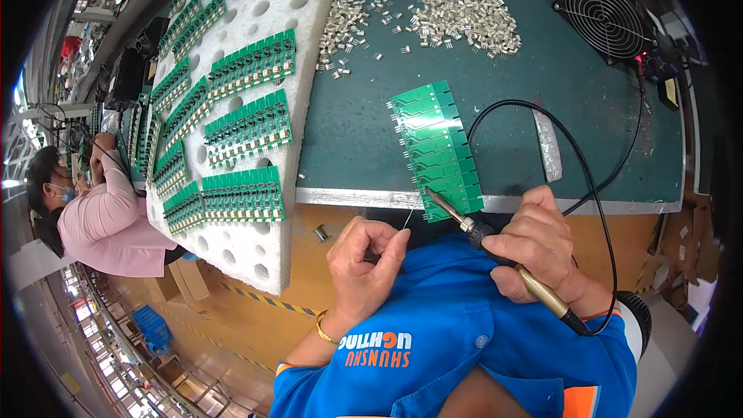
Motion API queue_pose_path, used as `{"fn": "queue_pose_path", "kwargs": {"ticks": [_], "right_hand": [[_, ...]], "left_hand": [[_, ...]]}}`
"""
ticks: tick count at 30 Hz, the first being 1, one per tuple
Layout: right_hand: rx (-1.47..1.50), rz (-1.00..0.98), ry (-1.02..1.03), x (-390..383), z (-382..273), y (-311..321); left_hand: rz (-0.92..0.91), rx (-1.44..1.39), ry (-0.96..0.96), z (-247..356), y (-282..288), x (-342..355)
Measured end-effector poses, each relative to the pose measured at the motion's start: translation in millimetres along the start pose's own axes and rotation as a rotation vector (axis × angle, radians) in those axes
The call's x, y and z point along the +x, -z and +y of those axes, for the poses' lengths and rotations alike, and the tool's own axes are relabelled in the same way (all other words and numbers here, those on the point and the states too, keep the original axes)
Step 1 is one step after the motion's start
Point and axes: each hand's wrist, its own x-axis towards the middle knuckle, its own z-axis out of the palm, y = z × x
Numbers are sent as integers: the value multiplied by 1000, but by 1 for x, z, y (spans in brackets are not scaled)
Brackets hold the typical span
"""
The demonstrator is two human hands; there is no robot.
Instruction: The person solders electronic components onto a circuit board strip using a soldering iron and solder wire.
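Observation:
A green circuit board panel lies at the front edge of the bench, its near end jutting past the edge. My right hand grips a soldering iron, whose tip meets the panel's lower left side. Between the thumb and forefinger of my left hand is a thin solder wire, pointing up toward the same corner of the panel. The rest of the wire is hidden in the closed hand. A black cable runs from the iron's rear end and loops up over the bench.
White foam with round holes carries several populated green boards at the left. Small metal-cased components are heaped at the back. A black fan stands back right; a pale strip lies nearer. Another person sits far left.

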Motion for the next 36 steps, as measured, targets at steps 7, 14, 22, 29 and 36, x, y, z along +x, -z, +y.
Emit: {"fn": "queue_pose_path", "kwargs": {"ticks": [7, 14, 22, 29, 36], "right_hand": [[-4, -10, 5, 2, 1, -2], [-12, -9, 5, 2, 1, -2], [-6, 0, 6, 2, 1, -3], [-1, 3, 4, 2, 2, -2], [1, -12, -7, 2, 1, -2]], "left_hand": [[-36, 42, -32, 4, 1, 1], [-23, 74, -63, 5, -1, 3], [-16, 85, -93, 5, -1, 3], [-9, 98, -103, 6, -2, 3], [-24, 111, -104, 7, -3, 6]]}}
